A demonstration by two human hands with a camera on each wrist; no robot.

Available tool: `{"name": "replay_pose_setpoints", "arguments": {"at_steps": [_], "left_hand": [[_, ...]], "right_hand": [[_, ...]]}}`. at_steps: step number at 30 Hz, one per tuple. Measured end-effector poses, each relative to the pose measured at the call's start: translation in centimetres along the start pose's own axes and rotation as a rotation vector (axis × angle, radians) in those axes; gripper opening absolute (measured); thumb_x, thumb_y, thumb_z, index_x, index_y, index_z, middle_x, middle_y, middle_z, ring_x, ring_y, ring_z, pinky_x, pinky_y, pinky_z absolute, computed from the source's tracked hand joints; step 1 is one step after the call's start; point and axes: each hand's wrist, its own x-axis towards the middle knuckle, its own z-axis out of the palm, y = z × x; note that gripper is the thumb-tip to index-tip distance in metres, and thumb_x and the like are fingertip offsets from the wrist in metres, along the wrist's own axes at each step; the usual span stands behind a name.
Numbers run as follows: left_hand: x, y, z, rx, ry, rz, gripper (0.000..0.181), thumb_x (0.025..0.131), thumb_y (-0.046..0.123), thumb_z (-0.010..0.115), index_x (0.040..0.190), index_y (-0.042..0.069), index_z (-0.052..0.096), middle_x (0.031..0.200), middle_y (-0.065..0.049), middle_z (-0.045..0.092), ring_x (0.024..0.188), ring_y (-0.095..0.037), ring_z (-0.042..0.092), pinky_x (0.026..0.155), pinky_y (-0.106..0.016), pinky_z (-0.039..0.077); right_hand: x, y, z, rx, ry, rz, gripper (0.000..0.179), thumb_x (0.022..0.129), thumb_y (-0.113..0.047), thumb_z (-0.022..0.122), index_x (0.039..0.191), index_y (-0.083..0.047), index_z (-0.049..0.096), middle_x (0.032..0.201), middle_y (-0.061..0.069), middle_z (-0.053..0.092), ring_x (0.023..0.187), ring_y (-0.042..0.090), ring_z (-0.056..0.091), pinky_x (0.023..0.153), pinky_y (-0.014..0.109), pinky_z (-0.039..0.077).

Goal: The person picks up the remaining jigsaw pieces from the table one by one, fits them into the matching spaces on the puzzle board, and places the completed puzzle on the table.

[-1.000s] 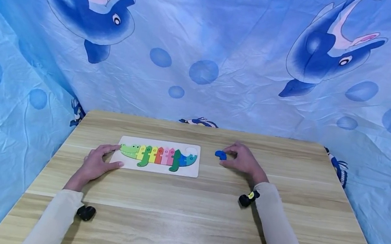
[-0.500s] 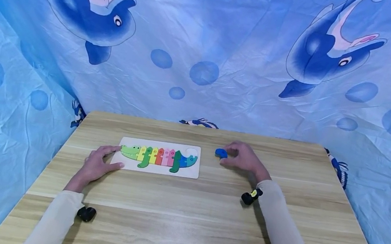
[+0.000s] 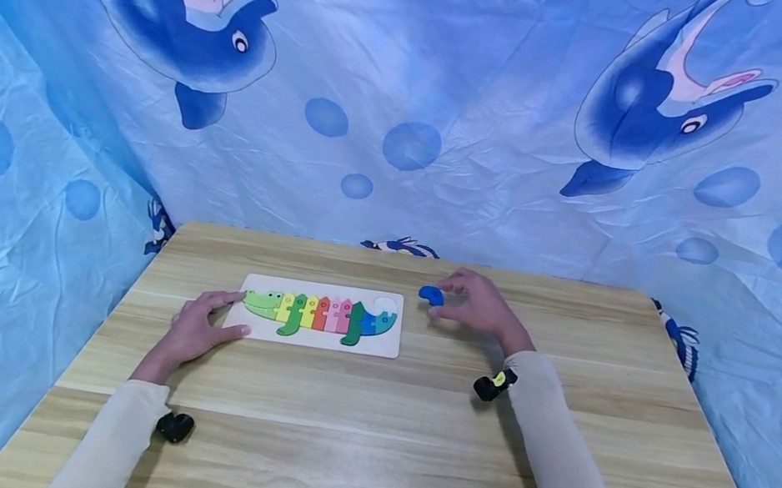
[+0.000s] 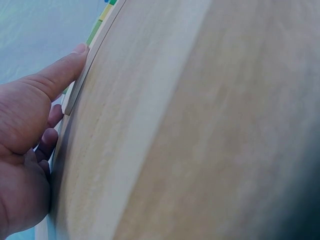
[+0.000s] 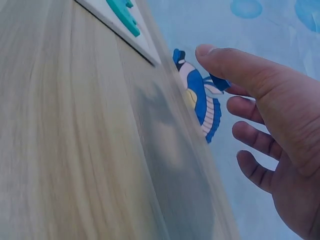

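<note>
A pale wooden puzzle board [image 3: 319,340] lies on the table, with a crocodile of several colored pieces fitted in it. My left hand [image 3: 194,328] rests at the board's left end, thumb and index finger spread and touching it; in the left wrist view the thumb [image 4: 62,72] lies straight along the board's edge. Just beyond the board's right end, my right hand [image 3: 482,306] pinches a small blue puzzle piece [image 3: 432,295] between thumb and fingers, raised off the table. In the right wrist view the thumb mostly hides that piece [image 5: 219,83]. A bare white patch shows by the tail.
The wood-grain table [image 3: 349,423] meets a blue dolphin-print cloth [image 3: 489,200] at its back edge, and the cloth also hangs along both sides. Black wrist cameras [image 3: 175,427] sit on both wrists.
My right hand has moved left and slightly away from me with the blue puzzle piece, toward the board's right end. The left hand stays on the board.
</note>
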Motion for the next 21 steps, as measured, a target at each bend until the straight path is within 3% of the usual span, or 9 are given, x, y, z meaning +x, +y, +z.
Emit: {"name": "replay_pose_setpoints", "arguments": {"at_steps": [21], "left_hand": [[0.1,-0.3,0.1,0.007,0.015,0.008,0.077,0.089,0.046,0.079,0.151,0.011,0.051,0.156,-0.027,0.037,0.136,-0.052,0.032,0.098,-0.062,0.024]], "right_hand": [[3.2,-2.7,2.5,0.047,-0.011,-0.032,0.045,0.082,-0.033,0.088,0.121,-0.013,0.076,0.113,0.003,0.066,0.101,0.021,0.061,0.084,0.043,0.053]]}}
